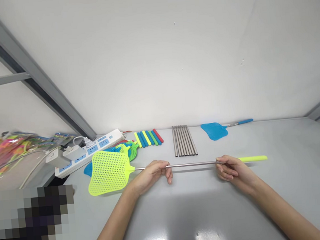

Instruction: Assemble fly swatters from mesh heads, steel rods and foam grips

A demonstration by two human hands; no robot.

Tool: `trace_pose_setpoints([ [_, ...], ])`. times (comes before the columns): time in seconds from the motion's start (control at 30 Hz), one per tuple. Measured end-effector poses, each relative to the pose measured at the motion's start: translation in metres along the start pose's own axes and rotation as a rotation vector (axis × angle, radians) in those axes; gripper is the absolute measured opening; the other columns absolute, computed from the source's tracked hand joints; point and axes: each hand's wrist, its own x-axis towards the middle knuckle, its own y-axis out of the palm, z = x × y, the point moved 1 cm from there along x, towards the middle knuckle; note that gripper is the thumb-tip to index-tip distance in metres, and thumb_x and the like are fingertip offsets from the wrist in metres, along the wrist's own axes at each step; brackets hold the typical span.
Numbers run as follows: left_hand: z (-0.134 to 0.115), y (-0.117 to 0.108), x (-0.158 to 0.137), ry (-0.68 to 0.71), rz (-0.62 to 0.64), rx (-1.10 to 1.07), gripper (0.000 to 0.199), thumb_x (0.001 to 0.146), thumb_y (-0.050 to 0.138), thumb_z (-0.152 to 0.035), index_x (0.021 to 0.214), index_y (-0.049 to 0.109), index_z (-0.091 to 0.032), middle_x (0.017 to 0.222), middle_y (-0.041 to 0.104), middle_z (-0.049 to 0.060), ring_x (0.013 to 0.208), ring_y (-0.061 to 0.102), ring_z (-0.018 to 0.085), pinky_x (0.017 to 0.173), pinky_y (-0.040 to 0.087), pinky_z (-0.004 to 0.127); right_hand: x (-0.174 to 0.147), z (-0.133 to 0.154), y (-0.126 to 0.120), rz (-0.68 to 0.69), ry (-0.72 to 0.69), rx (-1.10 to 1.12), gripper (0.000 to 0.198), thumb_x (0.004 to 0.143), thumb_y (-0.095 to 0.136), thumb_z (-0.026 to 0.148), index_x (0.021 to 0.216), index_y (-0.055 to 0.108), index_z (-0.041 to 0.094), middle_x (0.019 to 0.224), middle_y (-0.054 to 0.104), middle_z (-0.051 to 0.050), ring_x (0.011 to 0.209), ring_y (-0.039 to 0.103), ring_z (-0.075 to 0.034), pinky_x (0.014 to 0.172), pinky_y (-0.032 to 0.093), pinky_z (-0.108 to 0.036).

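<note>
Held level above the grey table is a yellow fly swatter with a thin metal rod, its perforated head at the left and its yellow handle at the right. My left hand is closed on the rod a little right of the head. Close to the handle, my right hand pinches the rod between thumb and fingers. The stretch of rod between both hands is bare. Behind the yellow head lie several other swatter heads in green, blue and red, partly hidden by it.
Several coloured handles and a row of metal tubes lie along the back of the table. A blue fly swatter rests at the back right. At the left are a power strip with plugs and plastic-wrapped colourful items.
</note>
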Motion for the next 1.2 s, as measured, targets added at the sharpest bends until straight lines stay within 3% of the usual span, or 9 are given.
trace_pose_setpoints([
  [0.63,0.002,-0.007,0.001,0.002,-0.067,-0.036,0.033,0.078,0.036,-0.026,0.047,0.031,-0.018,0.036,0.028,-0.006,0.040,0.035,0.009,0.050,0.026,0.025,-0.003,0.009,-0.001,-0.025,-0.046,-0.028,0.031,0.072,0.048,0.024,0.043,0.052,0.015,0.032,0.015,0.006,0.034,0.021,-0.006,0.042,0.018,-0.025],
  [1.2,-0.002,-0.014,-0.003,0.017,-0.113,0.044,0.032,0.076,0.036,-0.027,0.046,0.030,-0.019,0.035,0.024,-0.006,0.041,0.035,0.010,0.051,0.026,0.026,-0.002,0.010,-0.006,-0.019,-0.073,-0.055,0.032,0.072,0.048,0.025,0.041,0.050,0.016,0.032,0.014,0.006,0.034,0.020,-0.007,0.042,0.020,-0.026],
])
